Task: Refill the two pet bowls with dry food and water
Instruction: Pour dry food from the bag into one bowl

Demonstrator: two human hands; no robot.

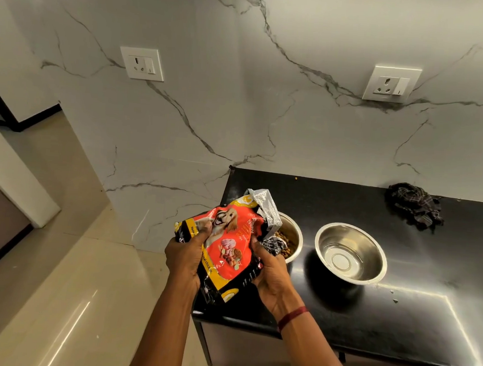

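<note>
I hold a red and yellow dog food bag (227, 247) over the left end of the black counter (396, 322). My left hand (186, 253) grips the bag's left side and my right hand (271, 270) grips its right side. The torn silver top of the bag is tipped over a steel bowl (295, 235) that has brown kibble in it and is partly hidden by the bag. A second steel bowl (350, 253) stands to its right and holds a little water.
A dark checked cloth (414, 206) lies crumpled at the counter's back, near the marble wall. Two wall sockets, one (142, 64) and another (391, 84), sit above. Glossy beige floor (55, 298) spreads to the left of the counter. A few crumbs lie on the counter.
</note>
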